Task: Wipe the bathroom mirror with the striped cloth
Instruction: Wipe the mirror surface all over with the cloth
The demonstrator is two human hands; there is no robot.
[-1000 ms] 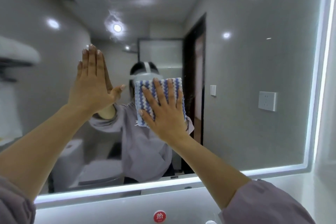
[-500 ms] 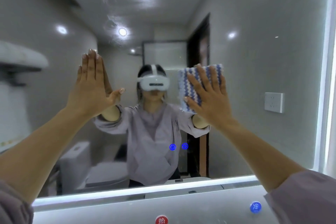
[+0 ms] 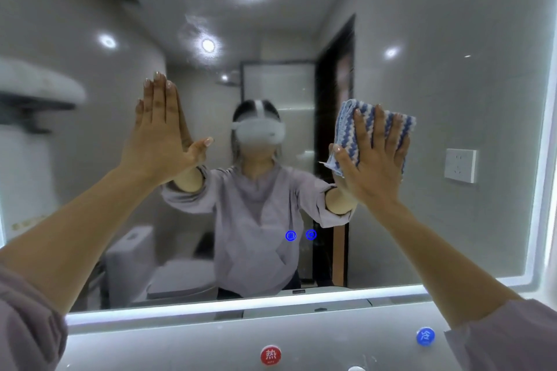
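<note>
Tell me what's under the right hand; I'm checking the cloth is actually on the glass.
Under the right hand is the striped cloth, pressed flat on the mirror, its edges showing around the fingers. The glass beneath the cloth is covered, so its state cannot be seen.

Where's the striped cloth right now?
In the head view, the striped cloth is pressed flat against the mirror under the right hand, right of centre, left of the reflected wall socket.

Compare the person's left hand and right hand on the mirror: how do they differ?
The left hand lies bare on the lit-edged bathroom mirror, fingers together; the right hand presses the blue-and-white striped cloth, fingers spread. The left sits slightly higher. Both are flat, fingers pointing up.
</note>
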